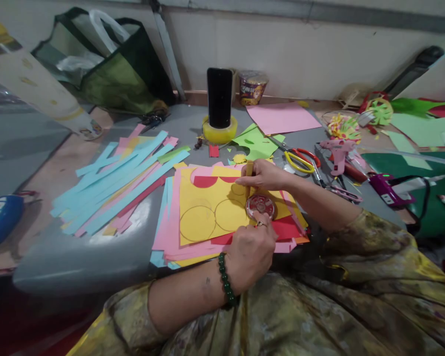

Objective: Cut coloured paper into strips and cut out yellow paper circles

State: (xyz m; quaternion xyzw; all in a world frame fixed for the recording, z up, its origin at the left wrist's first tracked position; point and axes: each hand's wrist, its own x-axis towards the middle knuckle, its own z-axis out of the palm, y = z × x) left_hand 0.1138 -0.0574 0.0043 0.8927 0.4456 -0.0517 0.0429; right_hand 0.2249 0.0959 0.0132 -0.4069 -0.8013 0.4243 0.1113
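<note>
My left hand (252,249), a green bead bracelet at its wrist, lies over a round red-and-silver disc (261,205). Its index finger presses on the disc's face, while the other fingers are curled in. Under the disc is a sheet of yellow paper (196,198) with several circles drawn on it. Above the disc, my right hand (265,175) is closed around a short yellow-brown stick-like thing (249,178) held upright; its exact kind does not show. The yellow sheet rests on a stack of pink paper (168,232) and other colours. Red paper (285,228) lies by the disc.
Blue and pink paper strips (118,183) lie at left. A phone (219,99) stands in a yellow tape roll (220,132) behind the stack. Scissors (300,160), a pink glue gun (339,153) and a purple plug block (391,190) are at right. A bottle (40,84) stands far left.
</note>
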